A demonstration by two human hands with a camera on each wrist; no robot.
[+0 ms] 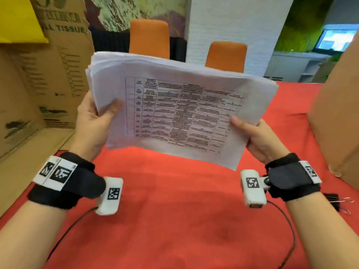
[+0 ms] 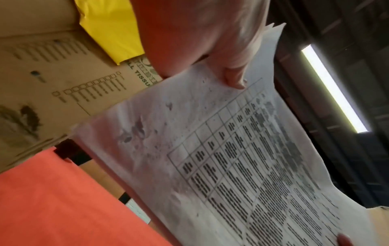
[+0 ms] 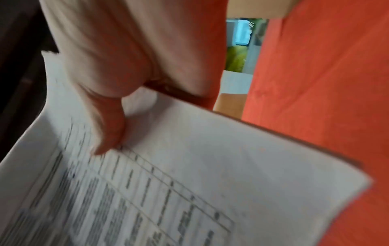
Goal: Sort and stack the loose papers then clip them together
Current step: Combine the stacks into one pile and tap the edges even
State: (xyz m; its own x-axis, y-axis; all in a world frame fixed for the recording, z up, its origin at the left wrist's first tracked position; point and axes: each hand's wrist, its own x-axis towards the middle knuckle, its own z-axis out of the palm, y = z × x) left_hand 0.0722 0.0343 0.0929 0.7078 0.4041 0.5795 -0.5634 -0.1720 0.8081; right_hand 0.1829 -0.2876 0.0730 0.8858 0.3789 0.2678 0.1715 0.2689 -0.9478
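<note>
Paper stack: held in the air above the red tablecloth, tilted toward the camera, printed table facing up; sheets unevenly squared, edges fanned at the far left corner.
Top sheet: gridded table of dark text, too blurred to read; grey smudges along the blank margin in the left wrist view.
Left hand: clamped on the stack's left edge, thumb lying on the top sheet, fingers hidden beneath the paper.
Right hand: clamped on the stack's right near edge, thumb pressed on top beside the table's border, fingers out of sight below.
Right wrist view: thumb flat on the page, picture blurred.
Binder clips: black with wire handles, lying on the cloth near the right forearm, well apart from the stack.
Wrist straps: black bands with white coded tags on both wrists, white camera units facing inward.
Cardboard boxes: one tall printed tissue carton at the left, another plain one at the right.
Background: two orange chairs beyond the table, white brick pillar between them and a shelf.
</note>
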